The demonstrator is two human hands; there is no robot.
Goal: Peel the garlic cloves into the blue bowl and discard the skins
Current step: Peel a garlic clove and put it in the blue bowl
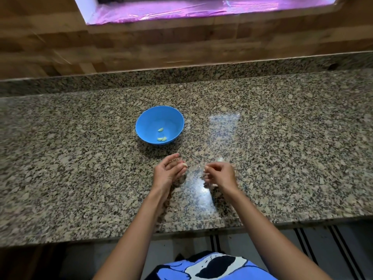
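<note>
Left hand (169,171) pinched a clove (184,164) at its fingertips, pale and looking mostly bare, its long axis too small to tell. The right hand (219,174), just beside it, had its fingers bunched on a pale scrap, likely skin (220,159). The bowl (151,118) sat straight ahead of the left hand, the nearer one, three peeled cloves (162,139) inside, so a short forward reach looked enough.

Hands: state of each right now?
Left hand: holds a clove at its fingertips.
Right hand: fingers curled; whether it holds anything cannot be told.
</note>
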